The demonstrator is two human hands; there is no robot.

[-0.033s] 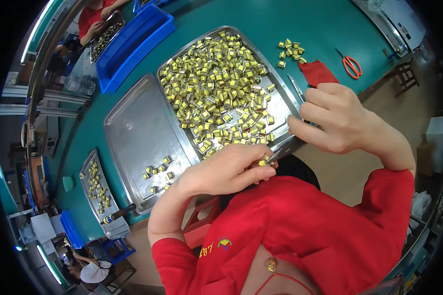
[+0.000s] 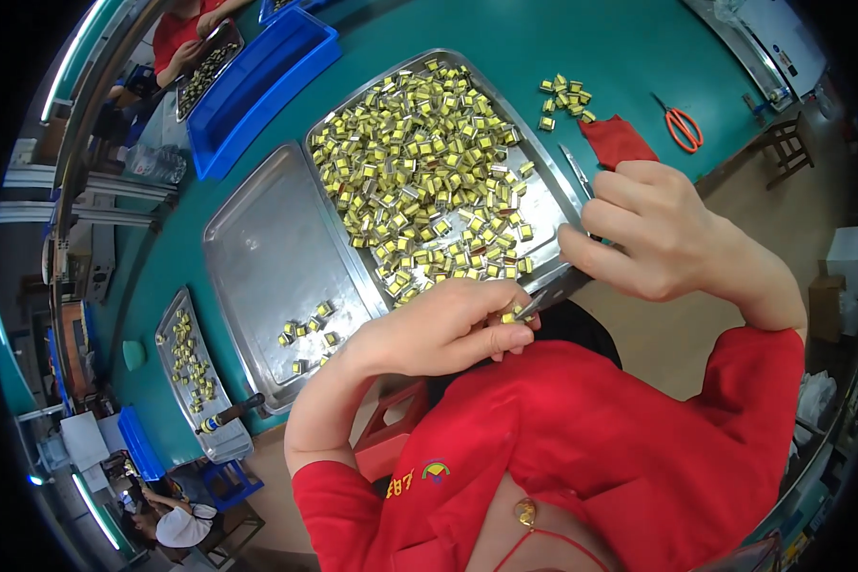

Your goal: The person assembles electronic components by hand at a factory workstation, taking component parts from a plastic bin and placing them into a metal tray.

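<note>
My left hand [image 2: 448, 329] is closed, pinching a small yellow-wrapped transformer [image 2: 511, 316] between thumb and fingers at the near edge of the full tray. My right hand [image 2: 643, 234] is curled round a thin pointed metal tool [image 2: 541, 301]; its tip is at the transformer, and its handle is hidden in my fingers. Beyond my left hand lies a metal tray [image 2: 555, 250] heaped with many like transformers [image 2: 419, 162]. A second metal tray [image 2: 276, 229], left of it, holds several more near its close end.
On the green table [image 2: 620, 48] lie a loose group of transformers [image 2: 564, 95], a red cloth [image 2: 618, 143], orange-handled scissors [image 2: 683, 129] and a slim metal tool [image 2: 574, 170]. A blue bin [image 2: 257, 95] and a narrow tray [image 2: 221, 405] stand left. Other people sit at far left.
</note>
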